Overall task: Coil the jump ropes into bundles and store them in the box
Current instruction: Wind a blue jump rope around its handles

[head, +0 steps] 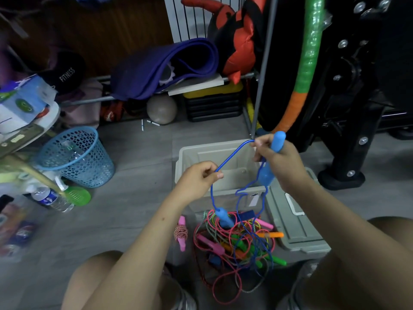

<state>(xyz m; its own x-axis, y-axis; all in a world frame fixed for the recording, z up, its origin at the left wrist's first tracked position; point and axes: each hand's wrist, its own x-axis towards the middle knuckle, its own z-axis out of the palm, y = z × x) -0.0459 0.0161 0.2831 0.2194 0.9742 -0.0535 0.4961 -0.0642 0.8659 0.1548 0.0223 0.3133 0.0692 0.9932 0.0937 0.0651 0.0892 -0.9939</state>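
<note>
Jump rope cord (232,153), blue and thin, runs between both hands above the box. The left hand (199,177) pinches the cord between thumb and curled fingers, and from that pinch the cord drops to a blue handle (223,217) resting on the pile below. The right hand (279,162) is curled round the other blue handle (277,142), whose rounded end sticks up past the knuckles; its fingertips also nip the cord where the loop arches over to the left hand. Further loops of the same cord hang from under the right hand down in front of the box wall.

Beneath the hands stands the grey box (185,159), open, with what looks like a pale divider inside, though the interior is dim. Its lid (295,222) lies flat on the floor just beside it on the right. In front of the box sits a tangle of ropes (237,242) in red, green, pink, orange and blue. A pink-handled rope (181,231) already wound into a bundle lies just left of the tangle.

Farther out, a blue mesh basket (78,157) stands on the floor to the left, with a water bottle (51,199) lying near it. A dark bag (67,73) behind reads "FITNESS". A rolled purple mat (163,66) rests on a low shelf, a grey ball (161,109) under it.
</note>
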